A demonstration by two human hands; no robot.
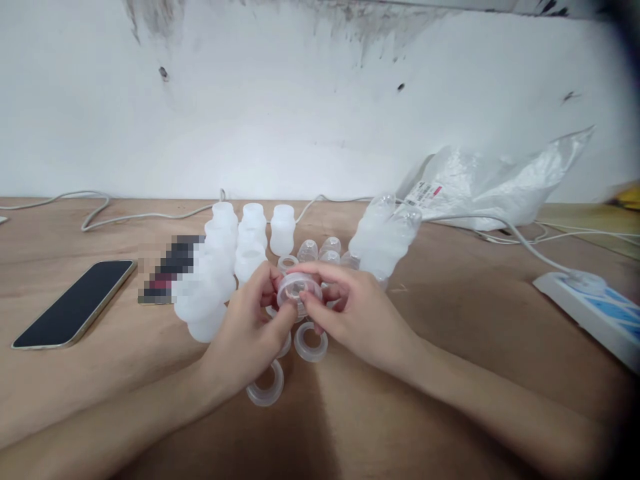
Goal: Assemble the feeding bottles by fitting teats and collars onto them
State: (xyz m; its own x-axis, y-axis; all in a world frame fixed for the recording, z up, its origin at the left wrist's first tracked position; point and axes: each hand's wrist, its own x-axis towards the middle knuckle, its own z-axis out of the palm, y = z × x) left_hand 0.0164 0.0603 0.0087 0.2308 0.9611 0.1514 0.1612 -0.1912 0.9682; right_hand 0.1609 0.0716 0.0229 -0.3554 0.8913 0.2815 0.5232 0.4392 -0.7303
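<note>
Both my hands meet over the middle of the wooden table [450, 313]. My left hand [250, 330] and my right hand [353, 310] pinch one translucent plastic ring with a clear teat in it [299, 289] between their fingertips. Loose translucent rings [311, 342] [265, 385] lie on the table right under my hands. Behind them stand small white plastic bottles [282, 229] in rows, and several clear teats [330, 247] sit beside them.
A black phone [75, 303] lies at the left, next to a blurred dark object [170, 270]. White cables [125, 217] run along the wall. A plastic bag [500, 183] and a stack of clear caps [383, 237] are at the right, with a white power strip [595, 310] at the far right.
</note>
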